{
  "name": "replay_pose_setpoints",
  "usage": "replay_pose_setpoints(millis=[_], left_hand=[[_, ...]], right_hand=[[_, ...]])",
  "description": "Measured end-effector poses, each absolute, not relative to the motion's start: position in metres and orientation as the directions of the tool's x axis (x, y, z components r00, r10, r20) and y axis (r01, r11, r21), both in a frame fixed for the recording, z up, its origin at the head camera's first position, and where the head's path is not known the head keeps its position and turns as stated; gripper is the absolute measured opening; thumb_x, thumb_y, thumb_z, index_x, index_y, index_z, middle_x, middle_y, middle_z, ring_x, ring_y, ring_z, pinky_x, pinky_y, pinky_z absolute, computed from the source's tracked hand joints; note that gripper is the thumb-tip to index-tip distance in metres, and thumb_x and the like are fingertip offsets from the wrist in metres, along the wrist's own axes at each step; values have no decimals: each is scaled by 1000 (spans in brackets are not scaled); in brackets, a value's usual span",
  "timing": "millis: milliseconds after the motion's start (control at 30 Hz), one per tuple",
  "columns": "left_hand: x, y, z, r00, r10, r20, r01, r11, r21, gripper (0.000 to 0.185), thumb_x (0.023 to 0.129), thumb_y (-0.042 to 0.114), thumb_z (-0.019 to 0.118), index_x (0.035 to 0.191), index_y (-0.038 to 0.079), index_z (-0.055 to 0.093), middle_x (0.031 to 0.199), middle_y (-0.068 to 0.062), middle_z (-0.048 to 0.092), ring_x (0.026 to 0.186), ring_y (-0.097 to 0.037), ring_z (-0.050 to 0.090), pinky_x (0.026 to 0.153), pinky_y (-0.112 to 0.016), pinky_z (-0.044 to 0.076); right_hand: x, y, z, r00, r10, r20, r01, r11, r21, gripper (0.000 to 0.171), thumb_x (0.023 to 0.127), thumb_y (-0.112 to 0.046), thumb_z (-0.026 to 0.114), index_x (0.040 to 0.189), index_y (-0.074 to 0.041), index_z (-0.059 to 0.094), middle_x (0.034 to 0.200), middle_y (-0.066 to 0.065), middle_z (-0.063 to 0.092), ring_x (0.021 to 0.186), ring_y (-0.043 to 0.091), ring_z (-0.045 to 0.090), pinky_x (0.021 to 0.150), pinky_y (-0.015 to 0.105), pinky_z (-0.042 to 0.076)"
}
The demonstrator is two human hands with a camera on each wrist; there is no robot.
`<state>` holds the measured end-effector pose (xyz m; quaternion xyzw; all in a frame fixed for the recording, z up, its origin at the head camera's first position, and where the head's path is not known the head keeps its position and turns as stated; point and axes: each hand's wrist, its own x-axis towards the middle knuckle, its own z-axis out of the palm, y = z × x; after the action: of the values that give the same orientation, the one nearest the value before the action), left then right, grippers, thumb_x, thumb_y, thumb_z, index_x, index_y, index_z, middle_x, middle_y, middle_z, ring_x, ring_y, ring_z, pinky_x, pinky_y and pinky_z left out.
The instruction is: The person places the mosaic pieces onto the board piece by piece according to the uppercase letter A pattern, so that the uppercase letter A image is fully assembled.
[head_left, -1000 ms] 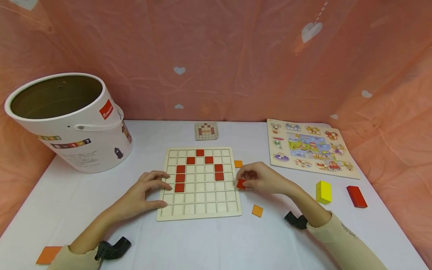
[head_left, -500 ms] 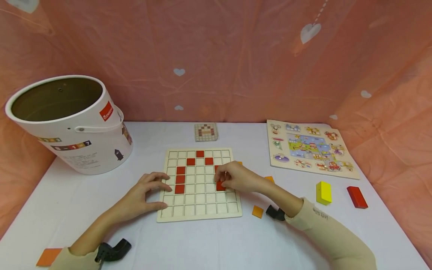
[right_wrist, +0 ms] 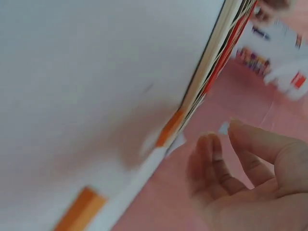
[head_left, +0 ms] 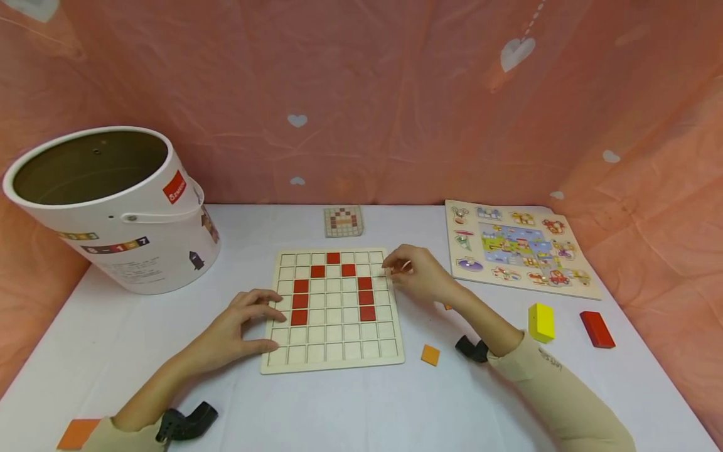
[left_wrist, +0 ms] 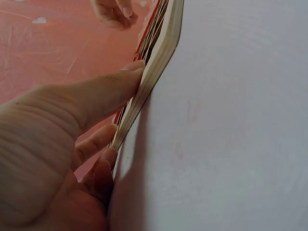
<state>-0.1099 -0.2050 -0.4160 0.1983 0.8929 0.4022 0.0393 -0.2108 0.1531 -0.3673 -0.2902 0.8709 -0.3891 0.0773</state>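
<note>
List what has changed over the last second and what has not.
The right hand carried a red tile from beside the grid board into its right-hand red column, let it go, and moved up to the board's top right corner, by an orange tile there. The left hand kept steadying the board's left edge; the white bucket stayed put.

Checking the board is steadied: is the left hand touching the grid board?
Touching. The left wrist view shows the left hand's thumb pressed against the grid board's edge.
</note>
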Motion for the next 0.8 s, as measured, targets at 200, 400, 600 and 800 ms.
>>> replay_pose_setpoints(millis=[200, 400, 600, 800], left_hand=[[-109, -205, -418, -916, 389, 95, 328, 595, 733, 34, 77, 32, 86, 107, 24, 72, 135, -1, 52, 127, -25, 39, 104, -43, 36], [-109, -205, -417, -916, 389, 97, 331, 598, 730, 34, 77, 33, 86, 107, 24, 72, 135, -1, 52, 127, -25, 39, 104, -47, 36], [-109, -205, -416, -916, 389, 95, 327, 590, 738, 34, 77, 32, 86, 106, 24, 72, 135, -2, 52, 127, -26, 40, 104, -53, 35], [-110, -204, -416, -917, 389, 90, 321, 585, 745, 33, 77, 32, 86, 106, 24, 72, 135, -2, 51, 129, -28, 39, 104, -54, 34]], right_hand=[[-225, 165, -374, -844, -535, 26, -362, 535, -763, 30, 84, 12, 63, 113, 6, 67, 116, 19, 64, 106, 35, 55, 97, 50, 45], [-230, 166, -379, -805, -593, 4, -392, 528, -753, 31, 82, 14, 67, 112, 7, 65, 110, 18, 64, 98, 31, 56, 83, 39, 46], [-231, 165, -382, -798, -603, -20, -399, 552, -732, 28, 82, 12, 70, 108, 6, 65, 96, 13, 62, 88, 25, 54, 76, 31, 45], [-230, 160, -378, -808, -589, 3, -422, 575, -701, 27, 79, 15, 71, 103, 4, 66, 85, 9, 59, 80, 22, 52, 71, 30, 43]])
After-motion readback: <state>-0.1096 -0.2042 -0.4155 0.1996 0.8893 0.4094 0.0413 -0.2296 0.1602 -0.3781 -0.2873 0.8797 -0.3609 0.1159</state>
